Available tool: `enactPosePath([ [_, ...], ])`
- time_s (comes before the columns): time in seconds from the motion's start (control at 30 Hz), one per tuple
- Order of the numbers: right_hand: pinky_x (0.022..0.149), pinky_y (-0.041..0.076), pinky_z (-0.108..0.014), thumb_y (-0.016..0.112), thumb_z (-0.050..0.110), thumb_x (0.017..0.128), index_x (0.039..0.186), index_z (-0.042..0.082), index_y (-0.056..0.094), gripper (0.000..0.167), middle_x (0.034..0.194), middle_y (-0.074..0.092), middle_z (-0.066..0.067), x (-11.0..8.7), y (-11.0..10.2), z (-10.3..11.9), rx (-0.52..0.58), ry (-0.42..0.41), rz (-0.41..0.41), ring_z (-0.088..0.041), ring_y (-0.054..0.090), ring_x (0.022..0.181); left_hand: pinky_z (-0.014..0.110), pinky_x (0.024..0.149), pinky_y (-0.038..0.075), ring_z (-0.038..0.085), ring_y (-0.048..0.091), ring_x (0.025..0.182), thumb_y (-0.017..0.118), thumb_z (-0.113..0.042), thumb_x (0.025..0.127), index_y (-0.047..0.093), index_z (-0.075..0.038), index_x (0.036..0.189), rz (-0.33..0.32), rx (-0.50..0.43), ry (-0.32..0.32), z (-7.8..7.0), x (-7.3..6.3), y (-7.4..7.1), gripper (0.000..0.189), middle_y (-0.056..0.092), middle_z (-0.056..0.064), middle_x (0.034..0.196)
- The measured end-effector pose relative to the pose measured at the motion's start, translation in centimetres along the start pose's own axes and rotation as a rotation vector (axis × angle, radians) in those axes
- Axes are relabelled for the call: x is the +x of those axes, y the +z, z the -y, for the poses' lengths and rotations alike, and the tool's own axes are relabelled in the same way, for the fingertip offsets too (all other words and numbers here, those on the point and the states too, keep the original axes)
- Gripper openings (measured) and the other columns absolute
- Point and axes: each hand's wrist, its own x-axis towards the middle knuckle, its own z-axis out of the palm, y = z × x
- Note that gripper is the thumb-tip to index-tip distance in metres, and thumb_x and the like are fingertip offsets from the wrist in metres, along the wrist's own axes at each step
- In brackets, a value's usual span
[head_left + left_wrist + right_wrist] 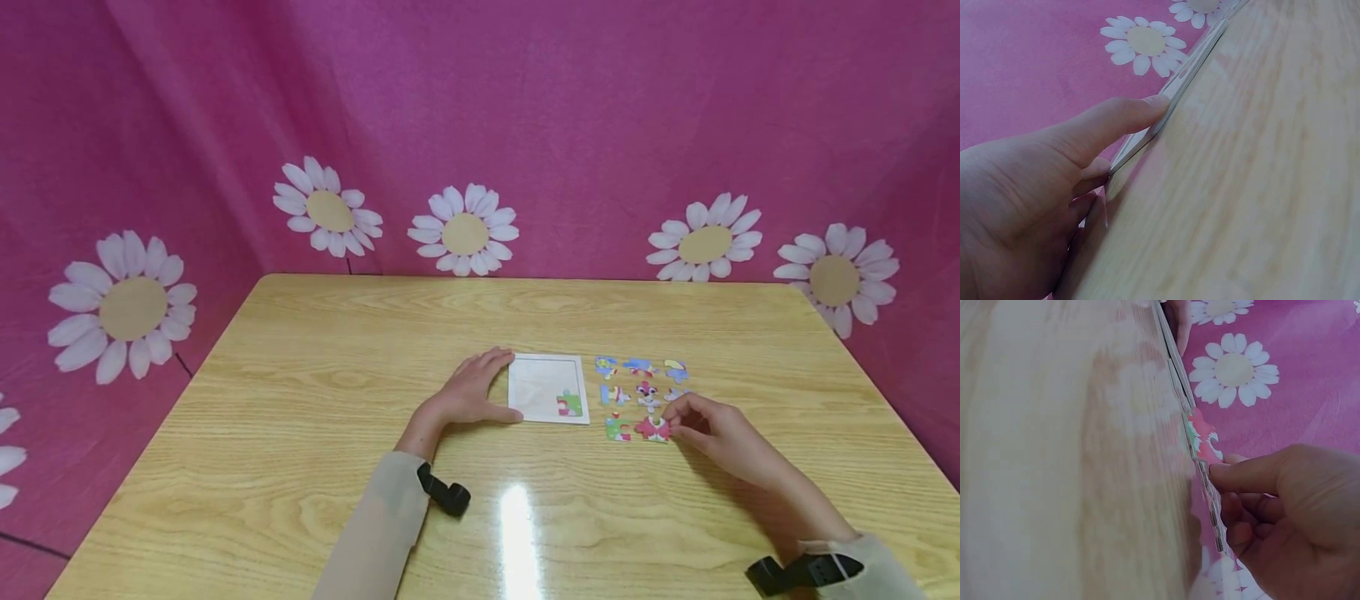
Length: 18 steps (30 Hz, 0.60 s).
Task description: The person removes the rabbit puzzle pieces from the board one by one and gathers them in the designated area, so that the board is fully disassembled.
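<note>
A square white puzzle board (542, 379) lies on the table, with a green and red puzzle piece (569, 405) in its lower right corner. My left hand (471, 393) holds the board by its left side, fingers at the upper corner and thumb at the lower one. In the left wrist view the thumb (1129, 115) lies on the board's edge. My right hand (716, 429) pinches a red and white puzzle piece (652, 429) at its right edge. The right wrist view shows this red piece (1205, 437) tilted up at the thumb and index fingertips.
Right of the board, several loose puzzle pieces lie in rows, among them a rabbit-like face piece (647, 394), a blue one (640, 366) and a green one (618, 429). The wooden table (360, 358) meets a pink flowered cloth (570, 125) at the back.
</note>
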Motion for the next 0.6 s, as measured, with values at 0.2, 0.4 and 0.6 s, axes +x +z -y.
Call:
enactPosePath([
  [0.2,0.061,0.045,-0.017,0.067,-0.002,0.087,0.094,0.008,0.065,0.013,0.084,0.063,0.001,0.25,-0.21,-0.19,-0.027,0.033,0.039,0.007,0.047,0.075,0.046,0.127,0.010,0.025,0.015,0.154,0.076,-0.046,0.080,0.027,-0.015,0.155,0.004,0.005,-0.003,-0.10,-0.06,-0.06,0.095,0.022,0.006,0.164],
  [0.4,0.061,0.046,-0.017,0.067,-0.001,0.088,0.095,0.009,0.067,0.013,0.085,0.065,0.001,0.33,-0.36,-0.36,-0.026,0.010,0.059,0.008,0.049,0.076,0.045,0.127,0.011,0.025,0.015,0.154,0.076,-0.046,0.080,0.028,-0.014,0.155,0.000,0.006,0.003,0.03,0.01,0.04,0.095,0.022,0.006,0.164],
  [0.6,0.059,0.046,-0.018,0.066,0.000,0.089,0.099,0.008,0.066,0.012,0.085,0.065,-0.003,0.43,-0.34,-0.24,-0.003,-0.022,0.047,0.007,0.050,0.075,0.044,0.127,0.011,0.024,0.015,0.154,0.076,-0.046,0.080,0.028,-0.014,0.155,-0.005,0.011,0.005,0.17,0.08,0.09,0.095,0.023,0.005,0.164],
])
